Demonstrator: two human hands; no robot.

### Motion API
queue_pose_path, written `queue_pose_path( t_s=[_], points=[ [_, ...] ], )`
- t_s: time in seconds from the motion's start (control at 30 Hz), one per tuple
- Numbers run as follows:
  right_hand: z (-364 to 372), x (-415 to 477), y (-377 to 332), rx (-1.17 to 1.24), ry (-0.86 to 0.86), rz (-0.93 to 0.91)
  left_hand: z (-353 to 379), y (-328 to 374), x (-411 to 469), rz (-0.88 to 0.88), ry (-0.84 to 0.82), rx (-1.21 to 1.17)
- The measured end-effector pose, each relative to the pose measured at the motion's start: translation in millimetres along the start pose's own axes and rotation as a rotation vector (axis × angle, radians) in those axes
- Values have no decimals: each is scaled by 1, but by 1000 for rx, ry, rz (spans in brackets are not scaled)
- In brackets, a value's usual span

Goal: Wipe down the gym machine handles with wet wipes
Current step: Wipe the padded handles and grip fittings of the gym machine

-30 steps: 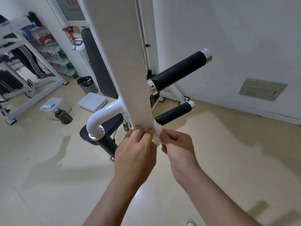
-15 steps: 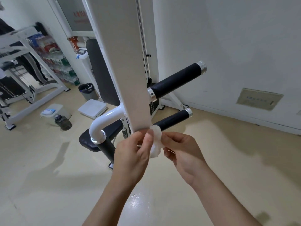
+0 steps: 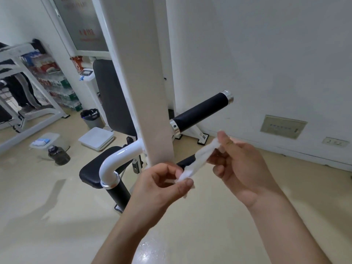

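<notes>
A white wet wipe (image 3: 200, 159) is stretched between both hands, just below the end of the machine's white upright arm (image 3: 144, 96). My left hand (image 3: 162, 185) pinches its lower end and my right hand (image 3: 242, 166) pinches its upper end. A black handle with chrome caps (image 3: 202, 111) sticks out to the right of the arm, above my right hand. A second black handle (image 3: 187, 161) below it is mostly hidden behind the wipe. A third black grip (image 3: 119, 193) hangs from the curved white tube (image 3: 118, 159), left of my left hand.
The black seat pad (image 3: 91, 172) and back pad (image 3: 112, 100) stand behind the arm. On the floor at left are a dark water bottle (image 3: 58, 155), a clear box with a wipes pack (image 3: 44, 141), a white scale (image 3: 96, 138) and a bin (image 3: 91, 118). A white wall is at right.
My hands have pulled apart, the right one moving up and right, so the bunched wipe is now drawn out long between them. The camera has tilted, shifting the machine lower in view.
</notes>
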State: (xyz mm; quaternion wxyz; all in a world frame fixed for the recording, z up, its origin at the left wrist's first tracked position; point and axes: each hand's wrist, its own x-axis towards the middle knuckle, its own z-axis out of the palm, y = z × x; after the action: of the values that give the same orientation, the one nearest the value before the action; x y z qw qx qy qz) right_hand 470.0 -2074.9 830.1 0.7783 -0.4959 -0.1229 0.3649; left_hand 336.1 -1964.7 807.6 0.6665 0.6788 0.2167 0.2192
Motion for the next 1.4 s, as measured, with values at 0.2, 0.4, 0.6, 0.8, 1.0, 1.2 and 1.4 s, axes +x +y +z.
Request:
queue_pose_path(
  t_s=[0.2,0.4,0.6,0.8,1.0,1.2,1.4],
  points=[
    [-1,-11,-2,507,68,128,-1,5,-10,68,-148,-168],
    [-14,-24,-4,103,-39,-91,-1,22,-17,243,-17,-7],
    [-6,-53,-13,-833,-299,-194,7,48,-9,428,204,283],
    [-2,-51,-16,-278,-292,-214,17,34,-2,384,234,154],
    [12,-34,1,86,-197,-138,30,22,-10,457,192,382],
    [26,-4,5,-476,35,-462,17,26,-4,724,412,921],
    [50,26,10,-1035,158,-971,-2,38,9,869,643,1176]
  ],
)
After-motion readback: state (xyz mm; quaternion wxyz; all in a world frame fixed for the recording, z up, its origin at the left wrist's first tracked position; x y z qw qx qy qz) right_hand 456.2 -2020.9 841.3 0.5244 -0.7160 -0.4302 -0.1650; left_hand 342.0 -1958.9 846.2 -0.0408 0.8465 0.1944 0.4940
